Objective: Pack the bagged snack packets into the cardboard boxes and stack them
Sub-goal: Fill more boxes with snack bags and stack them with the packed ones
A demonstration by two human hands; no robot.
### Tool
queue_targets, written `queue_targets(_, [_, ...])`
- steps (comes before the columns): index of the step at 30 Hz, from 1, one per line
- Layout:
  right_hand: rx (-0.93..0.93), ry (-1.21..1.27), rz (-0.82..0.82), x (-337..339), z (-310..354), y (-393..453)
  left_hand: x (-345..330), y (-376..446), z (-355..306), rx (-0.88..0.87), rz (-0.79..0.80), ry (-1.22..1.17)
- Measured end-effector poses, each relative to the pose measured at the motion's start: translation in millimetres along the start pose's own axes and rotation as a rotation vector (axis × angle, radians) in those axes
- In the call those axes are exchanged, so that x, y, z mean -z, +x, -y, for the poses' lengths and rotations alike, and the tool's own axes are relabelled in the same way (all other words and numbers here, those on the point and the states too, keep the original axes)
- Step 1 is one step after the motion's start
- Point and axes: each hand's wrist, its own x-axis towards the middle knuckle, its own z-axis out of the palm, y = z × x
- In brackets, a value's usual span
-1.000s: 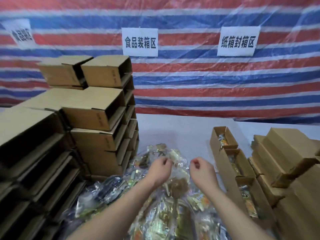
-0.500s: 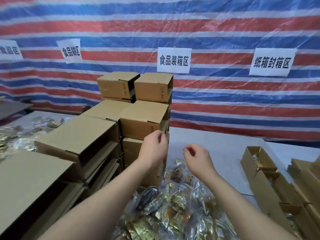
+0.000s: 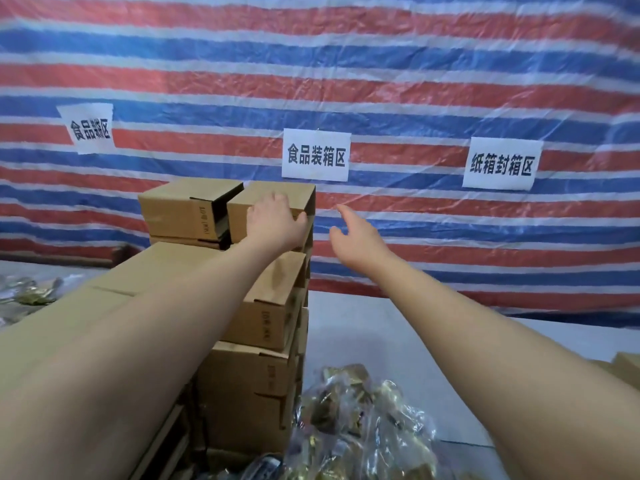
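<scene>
Reaching higher than half a second before, the left grip (image 3: 273, 216) lay flat-fingered on the top cardboard box (image 3: 270, 202) of the stack at the desk's (image 3: 363, 341) left; the right grip (image 3: 356, 237) hovered open, empty, beside it, above the bagged snack packets (image 3: 353, 420) at the near edge.

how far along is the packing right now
Done: nothing here clearly shows packed boxes; the stacked boxes show dark open ends. In hand: left hand rests on the top box; right hand reaches toward it. Left: bagged snacks still piled on the table.
</scene>
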Motion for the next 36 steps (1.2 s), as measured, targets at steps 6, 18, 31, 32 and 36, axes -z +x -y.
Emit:
queue_targets(6, [0.018, -0.019, 0.048, 1.8, -9.3, 48.9, -49.8, 45.2, -3.0, -0.024, 0.079, 0.159])
queue_targets(18, [0.052, -0.102, -0.057, 24.2, -20.5, 74.1, -42.9, 54.2, -3.2, -0.019, -0.205, -0.013])
queue_targets(31, [0.149, -0.356, -0.335, 175.1, 47.2, 56.1, 95.5, 33.6, -83.8, -0.192, -0.151, -0.510])
queue_targets(32, [0.136, -0.354, -0.296, 185.1, 45.5, 48.9, 99.5, 26.7, -91.9, -0.201, -0.118, -0.525])
queue_targets(36, [0.052, -0.478, -0.112, 204.7, 23.7, 9.2, 100.8, -5.3, -115.7, -0.171, 0.050, -0.623])
